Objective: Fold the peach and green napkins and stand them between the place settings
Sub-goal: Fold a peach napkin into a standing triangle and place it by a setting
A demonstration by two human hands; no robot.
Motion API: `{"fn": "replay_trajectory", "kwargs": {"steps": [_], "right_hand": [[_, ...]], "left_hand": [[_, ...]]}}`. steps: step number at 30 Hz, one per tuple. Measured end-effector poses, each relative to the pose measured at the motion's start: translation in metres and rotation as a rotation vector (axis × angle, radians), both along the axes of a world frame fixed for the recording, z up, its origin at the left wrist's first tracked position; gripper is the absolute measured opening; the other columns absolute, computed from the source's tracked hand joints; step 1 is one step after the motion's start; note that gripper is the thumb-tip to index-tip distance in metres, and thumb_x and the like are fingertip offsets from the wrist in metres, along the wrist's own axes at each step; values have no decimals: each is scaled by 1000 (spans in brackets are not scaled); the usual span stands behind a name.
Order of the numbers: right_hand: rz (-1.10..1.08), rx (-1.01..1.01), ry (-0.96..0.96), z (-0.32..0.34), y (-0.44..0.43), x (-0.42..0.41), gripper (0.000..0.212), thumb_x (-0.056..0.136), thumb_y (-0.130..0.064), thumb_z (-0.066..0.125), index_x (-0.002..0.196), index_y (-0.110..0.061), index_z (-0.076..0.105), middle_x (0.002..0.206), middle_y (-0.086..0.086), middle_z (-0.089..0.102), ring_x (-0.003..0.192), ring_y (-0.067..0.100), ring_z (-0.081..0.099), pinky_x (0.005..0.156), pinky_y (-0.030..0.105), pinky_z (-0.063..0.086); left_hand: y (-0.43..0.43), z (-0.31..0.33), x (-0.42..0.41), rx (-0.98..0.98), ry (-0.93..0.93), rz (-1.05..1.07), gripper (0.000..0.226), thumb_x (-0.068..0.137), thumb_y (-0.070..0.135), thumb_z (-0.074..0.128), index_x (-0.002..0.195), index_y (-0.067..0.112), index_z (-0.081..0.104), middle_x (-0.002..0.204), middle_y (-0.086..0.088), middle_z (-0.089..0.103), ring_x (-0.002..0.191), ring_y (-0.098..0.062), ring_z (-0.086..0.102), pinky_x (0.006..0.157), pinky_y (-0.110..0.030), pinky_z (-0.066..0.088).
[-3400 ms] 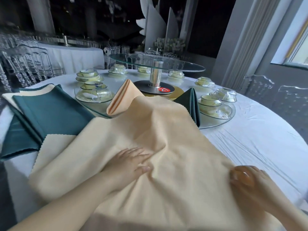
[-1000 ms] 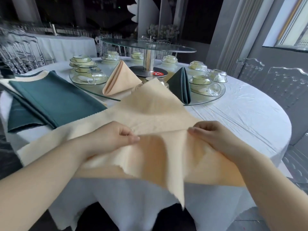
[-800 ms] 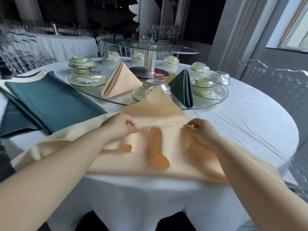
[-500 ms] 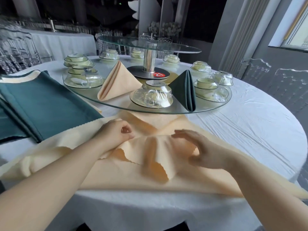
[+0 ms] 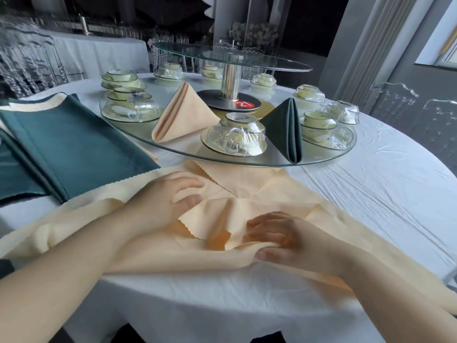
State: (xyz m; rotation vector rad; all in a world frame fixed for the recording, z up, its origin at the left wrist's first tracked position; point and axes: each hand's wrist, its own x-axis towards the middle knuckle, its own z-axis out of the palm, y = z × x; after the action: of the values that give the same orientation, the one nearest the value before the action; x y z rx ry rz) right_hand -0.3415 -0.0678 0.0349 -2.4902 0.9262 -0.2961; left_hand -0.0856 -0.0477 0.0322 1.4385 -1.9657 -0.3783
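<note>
**Cool window light, dark hall behind**

Daylight enters from the window (image 5: 442, 55) at the far right and falls soft and cool across the white surface (image 5: 371, 194), picking out its creases. The far left of the room sinks into grainy near-black. Pale reflections run along the rim of the glass turntable (image 5: 319, 157), and the wrapped place setting (image 5: 235, 138) glints. The peach napkin (image 5: 259, 184) glows orange inside its raised fold. Shadows are faint. Wide-angle bending tilts upright lines at the far right and swells the forearms (image 5: 61, 288) at the near edge. The right grip (image 5: 296, 241) looks slightly smeared.
</note>
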Motion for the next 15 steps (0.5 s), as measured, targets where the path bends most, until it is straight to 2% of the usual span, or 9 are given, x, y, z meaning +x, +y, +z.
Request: {"fn": "replay_trajectory", "kwargs": {"steps": [2, 4, 5, 7, 8, 10, 12, 15], "right_hand": [[-12, 25, 12, 1, -2, 0, 50, 71, -53, 64, 114, -27, 62, 114, -26, 46, 117, -10, 41, 101, 7, 28], [-47, 43, -25, 2, -2, 1, 37, 80, -35, 67, 114, -20, 62, 115, -20, 48, 115, -5, 44, 103, 14, 32], [-69, 28, -55, 1, -2, 1, 37, 80, -36, 67, 113, -19, 63, 116, -20, 47, 113, -6, 45, 102, 17, 34], [-120, -93, -81, -3, 0, 1, 48, 71, -53, 61, 110, -25, 63, 118, -21, 43, 111, -7, 41, 100, 16, 32], [-138, -188, -79, -4, 2, 0, 50, 65, -58, 55, 106, -30, 61, 118, -21, 42, 112, -5, 39, 97, 17, 30], [-152, -411, -70, -7, 11, -7, 40, 64, -56, 54, 97, -33, 53, 115, -18, 44, 109, 2, 39, 91, 17, 25], [-133, -560, -49, -8, 26, -13, 31, 68, -52, 56, 89, -31, 47, 108, -13, 50, 102, 8, 43, 86, 15, 25], [-67, -581, -30, -11, 41, -25, 20, 86, -51, 45, 79, -32, 45, 93, -11, 61, 96, 7, 49, 87, 13, 30]], "left_hand": [[28, 3, -3, -125, 2, -69, 44, 66, 69, 48, 99, 42, 59, 105, 42, 48, 102, 26, 36, 89, 6, 20], [51, -4, -6, -260, -122, -155, 34, 76, 64, 48, 97, 37, 55, 108, 29, 50, 103, 15, 42, 96, -1, 21], [59, -9, -7, -297, -192, -194, 32, 82, 62, 43, 96, 35, 53, 107, 24, 50, 102, 7, 45, 98, -6, 22], [67, -19, -7, -289, -279, -205, 29, 87, 57, 40, 97, 32, 50, 104, 19, 52, 98, -1, 48, 98, -11, 25], [68, -24, -5, -282, -302, -185, 27, 86, 53, 44, 99, 30, 50, 102, 17, 56, 95, -3, 49, 96, -12, 26], [68, -30, -3, -244, -314, -120, 29, 75, 39, 49, 101, 26, 50, 91, 11, 65, 87, -3, 49, 90, -10, 27], [68, -32, -2, -245, -316, -71, 28, 69, 28, 46, 96, 25, 54, 82, 8, 69, 82, -3, 49, 84, -9, 29], [71, -33, 0, -277, -384, -53, 29, 68, 21, 43, 77, 21, 71, 80, 6, 71, 84, -4, 51, 86, -8, 25]]}}
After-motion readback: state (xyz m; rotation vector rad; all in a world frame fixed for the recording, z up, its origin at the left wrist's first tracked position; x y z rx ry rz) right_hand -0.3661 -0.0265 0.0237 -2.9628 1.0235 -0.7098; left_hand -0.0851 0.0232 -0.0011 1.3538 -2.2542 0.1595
